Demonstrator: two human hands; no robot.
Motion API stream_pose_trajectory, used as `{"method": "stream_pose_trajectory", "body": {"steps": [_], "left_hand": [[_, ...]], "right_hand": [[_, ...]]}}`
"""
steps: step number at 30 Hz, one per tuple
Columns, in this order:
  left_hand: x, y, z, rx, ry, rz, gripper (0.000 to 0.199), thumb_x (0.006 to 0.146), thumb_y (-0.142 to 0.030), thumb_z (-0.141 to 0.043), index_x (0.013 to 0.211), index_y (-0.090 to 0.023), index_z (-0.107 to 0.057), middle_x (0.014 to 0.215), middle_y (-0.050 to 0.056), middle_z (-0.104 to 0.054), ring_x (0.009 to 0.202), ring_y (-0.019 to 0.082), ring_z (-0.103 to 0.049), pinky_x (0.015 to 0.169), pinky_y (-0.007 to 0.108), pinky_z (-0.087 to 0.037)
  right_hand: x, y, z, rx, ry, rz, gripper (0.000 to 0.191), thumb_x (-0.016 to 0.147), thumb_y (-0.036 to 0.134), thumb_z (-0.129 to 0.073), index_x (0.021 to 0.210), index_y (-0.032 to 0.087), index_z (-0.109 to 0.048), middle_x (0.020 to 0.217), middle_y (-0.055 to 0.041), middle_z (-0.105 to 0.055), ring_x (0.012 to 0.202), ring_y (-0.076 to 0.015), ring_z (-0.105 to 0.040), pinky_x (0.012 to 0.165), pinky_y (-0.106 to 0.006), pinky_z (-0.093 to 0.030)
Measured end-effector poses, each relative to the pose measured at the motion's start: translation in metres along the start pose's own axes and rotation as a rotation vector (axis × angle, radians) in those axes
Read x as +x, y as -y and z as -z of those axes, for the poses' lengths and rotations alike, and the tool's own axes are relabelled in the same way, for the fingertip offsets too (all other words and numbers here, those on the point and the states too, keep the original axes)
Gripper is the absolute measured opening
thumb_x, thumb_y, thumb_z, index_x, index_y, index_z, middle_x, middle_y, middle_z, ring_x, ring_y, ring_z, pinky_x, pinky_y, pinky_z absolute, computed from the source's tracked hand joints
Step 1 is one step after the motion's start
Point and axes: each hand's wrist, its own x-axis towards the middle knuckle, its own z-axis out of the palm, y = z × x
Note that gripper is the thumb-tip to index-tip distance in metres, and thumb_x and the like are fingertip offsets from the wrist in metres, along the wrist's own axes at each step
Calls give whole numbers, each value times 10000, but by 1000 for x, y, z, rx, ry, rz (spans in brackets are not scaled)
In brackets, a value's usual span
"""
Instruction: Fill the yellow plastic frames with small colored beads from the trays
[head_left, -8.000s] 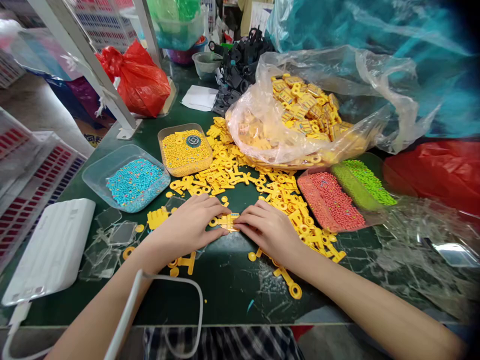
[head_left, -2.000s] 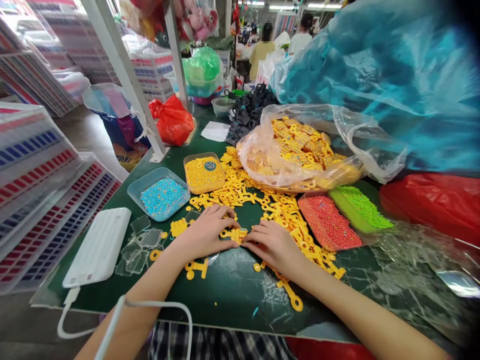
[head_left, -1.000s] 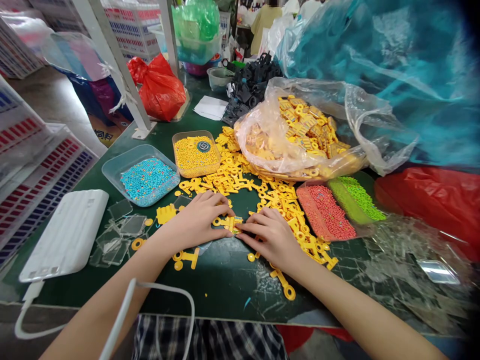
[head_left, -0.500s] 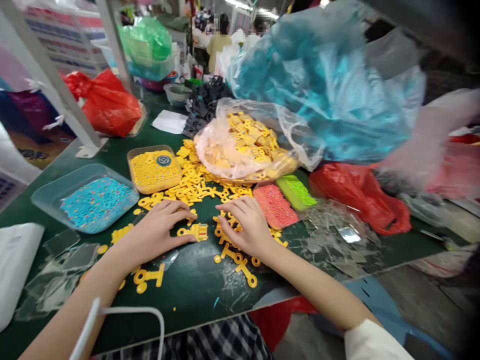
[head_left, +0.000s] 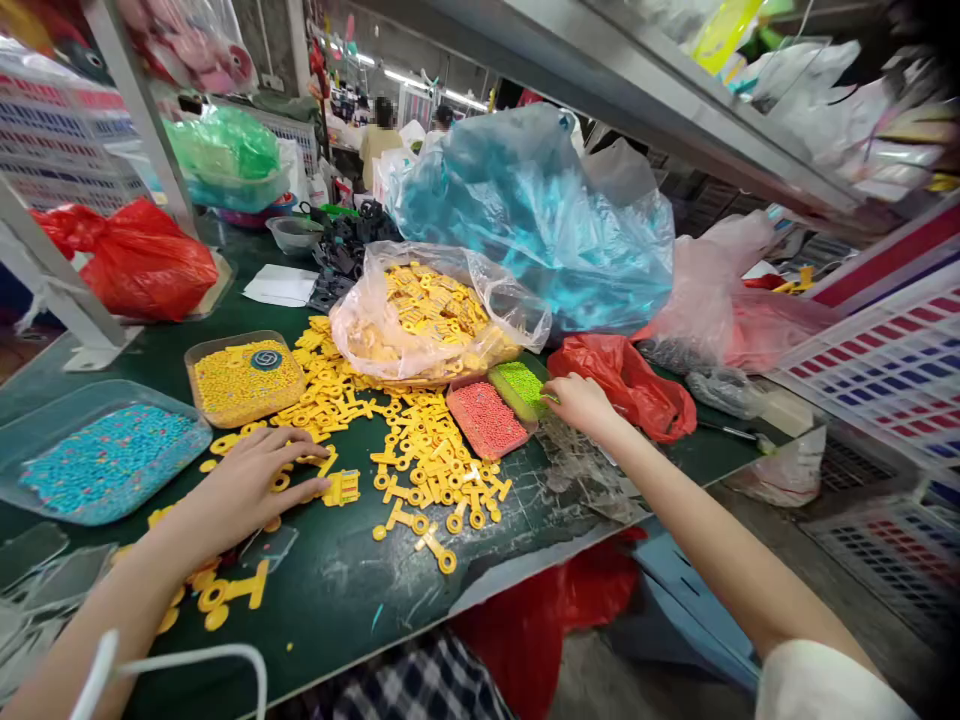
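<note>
Left hand (head_left: 251, 490): fingers spread, thumb at 1 flat, striped yellow plastic piece (head_left: 345, 488), presumably steadying it. Right of and beyond piece: right hand (head_left: 580, 402) at 1 green translucent plastic tray (head_left: 511, 396) of beads (head_left: 521, 380); cannot tell whether pinching. Farther: 1 clear plastic bag (head_left: 366, 322).

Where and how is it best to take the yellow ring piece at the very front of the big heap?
Pinch the yellow piece by the outer edge of its ring, probably best from the person's side: it lies flat, and the ring points frontward toward bare table, while its crossbar end sits close to the heap.
</note>
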Motion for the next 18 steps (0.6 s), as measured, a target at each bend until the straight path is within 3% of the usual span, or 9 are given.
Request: {"method": "stream_pose_trajectory", "body": {"steps": [4, 9, 14, 18], "left_hand": [[1, -8, 8, 23, 35, 28, 605, 814, -778, -471, 1020, -267, -721, 1131, 75, -670, 1061, 304, -589, 992, 470, -458], [2, -19, 16, -11, 69, 33, 609, 832, -757, -472, 1039, -239, -715, 1138, 91, -660, 1073, 302, -590, 1002, 482, -443], [-1, -22, 16, -7, 75, 44, 570, 853, -719, -486, 1040, -229, -706, 1139, 89, -647, 1065, 291, -580, 1000, 467, -436], [-3, -27, 18, -2, 93, 38, 487, 892, -625, -523, 1084, -210, -688, 1148, 87, -638, 1083, 280, -569, 1002, 450, -428]], "right_hand": [[23, -4, 0, 8, 159, -19, 264, 940, 342, -584, 1135, 201, -691, 1161, -102, -698, 1086, -235, -629, 874, -339, -477], [47, 5, 3, -36, 316, -37, 287, 927, 397, -628, 1091, 162, -651, 1119, -67, -673, 994, -195, -649, 889, -410, -530], [53, 13, 4, -91, 315, -63, 230, 838, 290, -722, 1004, 132, -692, 1039, -91, -705, 947, -222, -670, 802, -377, -537], [49, 14, 10, -115, 194, -31, 173, 767, 220, -731, 910, 126, -751, 933, -153, -736, 904, -301, -687, 693, -360, -478]]}}
